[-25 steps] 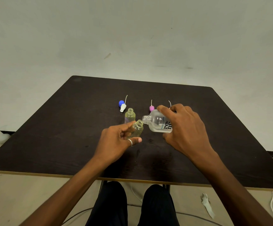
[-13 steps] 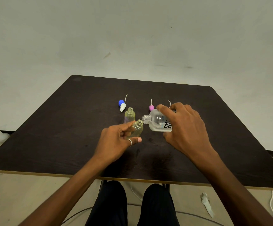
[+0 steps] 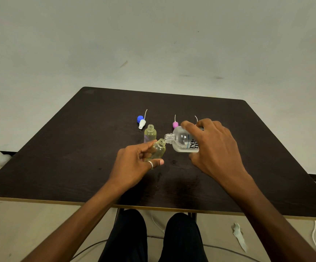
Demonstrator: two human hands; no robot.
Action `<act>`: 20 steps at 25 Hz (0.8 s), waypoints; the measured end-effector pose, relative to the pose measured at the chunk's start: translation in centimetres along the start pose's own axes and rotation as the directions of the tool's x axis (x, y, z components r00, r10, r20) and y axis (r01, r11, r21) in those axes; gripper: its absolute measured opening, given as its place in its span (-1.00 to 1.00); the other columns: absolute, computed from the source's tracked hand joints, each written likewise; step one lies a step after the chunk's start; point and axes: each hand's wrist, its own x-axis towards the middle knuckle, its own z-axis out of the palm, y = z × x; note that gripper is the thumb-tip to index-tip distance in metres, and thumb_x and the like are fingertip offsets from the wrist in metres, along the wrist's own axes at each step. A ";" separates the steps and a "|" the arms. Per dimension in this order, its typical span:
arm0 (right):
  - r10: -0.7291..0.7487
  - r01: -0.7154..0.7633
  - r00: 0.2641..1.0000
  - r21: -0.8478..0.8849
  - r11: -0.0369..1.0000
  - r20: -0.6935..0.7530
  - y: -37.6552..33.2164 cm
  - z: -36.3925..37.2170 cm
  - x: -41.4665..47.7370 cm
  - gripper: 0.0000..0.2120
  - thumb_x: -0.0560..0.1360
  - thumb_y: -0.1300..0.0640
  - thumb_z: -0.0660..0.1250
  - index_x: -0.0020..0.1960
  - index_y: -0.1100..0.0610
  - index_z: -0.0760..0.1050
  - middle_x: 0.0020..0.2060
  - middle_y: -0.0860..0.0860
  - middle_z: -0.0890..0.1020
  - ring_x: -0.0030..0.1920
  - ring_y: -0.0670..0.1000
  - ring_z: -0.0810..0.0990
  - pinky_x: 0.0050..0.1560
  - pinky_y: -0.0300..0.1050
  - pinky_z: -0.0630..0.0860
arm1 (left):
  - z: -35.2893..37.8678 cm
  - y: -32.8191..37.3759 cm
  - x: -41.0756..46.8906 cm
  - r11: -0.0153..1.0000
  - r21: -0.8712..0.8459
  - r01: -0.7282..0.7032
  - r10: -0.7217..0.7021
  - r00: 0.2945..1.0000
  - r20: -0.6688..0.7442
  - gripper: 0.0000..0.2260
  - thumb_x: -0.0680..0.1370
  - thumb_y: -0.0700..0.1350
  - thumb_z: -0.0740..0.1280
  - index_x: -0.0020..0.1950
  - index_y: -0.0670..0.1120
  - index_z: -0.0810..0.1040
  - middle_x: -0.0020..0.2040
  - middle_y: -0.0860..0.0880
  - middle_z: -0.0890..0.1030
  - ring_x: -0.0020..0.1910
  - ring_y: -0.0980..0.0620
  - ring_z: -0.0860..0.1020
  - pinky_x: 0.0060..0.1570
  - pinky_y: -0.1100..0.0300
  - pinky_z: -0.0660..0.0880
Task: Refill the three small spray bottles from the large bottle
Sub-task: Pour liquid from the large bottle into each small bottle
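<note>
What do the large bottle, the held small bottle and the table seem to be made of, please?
The large bottle looks like frosted translucent plastic: milky walls, printed lettering. The held small bottle is clear, glossy, yellowish; plastic or glass, I cannot tell. The table seems matt dark laminate, given its pale edge strip.

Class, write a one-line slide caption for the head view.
Right hand tilts the large bottle over a small bottle held by the left hand.

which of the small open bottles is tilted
The nearer small bottle, held in the left hand; it leans toward the large bottle's mouth. The other small bottle stands upright on the table behind it.
</note>
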 end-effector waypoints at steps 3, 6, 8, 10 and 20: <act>-0.001 0.001 1.000 -0.003 1.000 -0.005 0.0 0.0 0.0 -0.25 0.25 0.07 0.57 0.38 -0.10 0.38 0.10 0.08 0.56 0.09 0.14 0.54 0.05 0.06 0.50 | 0.0 0.0 0.0 1.000 -0.013 0.000 0.000 1.000 0.000 -0.45 0.37 -0.09 0.60 0.31 0.20 0.54 -0.02 0.29 0.65 -0.05 0.44 0.60 0.08 0.49 0.46; -0.001 0.001 1.000 -0.006 1.000 -0.005 -0.1 0.0 0.0 -0.25 0.25 0.07 0.57 0.38 -0.09 0.38 0.11 0.08 0.56 0.09 0.15 0.54 0.05 0.05 0.49 | 0.0 0.0 -0.1 1.000 -0.012 0.002 -0.002 1.000 0.001 -0.44 0.37 -0.09 0.59 0.31 0.19 0.53 -0.08 0.35 0.61 -0.07 0.47 0.58 0.02 0.56 0.43; -0.003 0.002 1.000 -0.010 1.000 -0.004 -0.1 -0.1 0.0 -0.25 0.24 0.07 0.57 0.38 -0.09 0.39 0.11 0.08 0.56 0.09 0.15 0.54 0.05 0.06 0.49 | 0.0 0.0 -0.1 1.000 -0.014 0.004 -0.004 1.000 0.001 -0.45 0.37 -0.09 0.59 0.32 0.17 0.54 -0.06 0.33 0.62 -0.06 0.45 0.59 0.04 0.54 0.44; -0.001 0.001 1.000 -0.011 1.000 -0.004 -0.1 -0.1 0.0 -0.25 0.25 0.07 0.57 0.38 -0.09 0.38 0.11 0.08 0.56 0.09 0.15 0.54 0.06 0.06 0.49 | 0.0 0.0 -0.1 1.000 -0.014 0.001 -0.001 1.000 0.000 -0.45 0.37 -0.08 0.59 0.33 0.15 0.55 -0.02 0.28 0.64 -0.05 0.43 0.60 0.06 0.51 0.46; -0.001 0.001 1.000 -0.021 1.000 -0.004 -0.1 0.0 0.0 -0.28 0.27 0.06 0.55 0.38 -0.10 0.38 0.10 0.06 0.56 0.09 0.13 0.53 0.07 0.04 0.48 | 0.1 -0.2 -0.1 1.000 -0.007 -0.018 0.018 1.000 -0.013 -0.45 0.37 -0.06 0.59 0.32 0.17 0.55 0.04 0.17 0.70 -0.02 0.37 0.63 0.14 0.33 0.53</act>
